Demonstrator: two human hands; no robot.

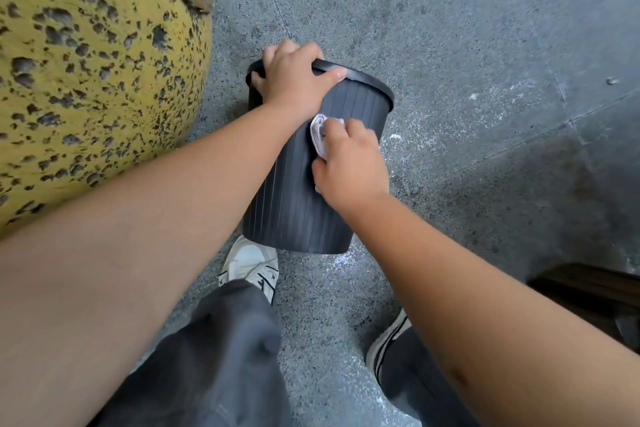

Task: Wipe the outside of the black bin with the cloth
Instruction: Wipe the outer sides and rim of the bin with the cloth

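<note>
The black ribbed bin (298,204) stands on the grey floor, tilted away from me. My left hand (294,76) grips its near rim, fingers curled over the edge. A small white cloth (318,133) lies pressed against the bin's upper side wall under my right hand (349,159), which holds it bunched in the fingers. Most of the cloth is hidden beneath that hand.
A large pitted yellow wall or boulder (86,73) bulges in close on the left. My two feet in white and dark shoes (252,263) stand just behind the bin. A dark wooden object (595,291) sits at the right edge. Grey speckled floor (450,45) stretches ahead and right.
</note>
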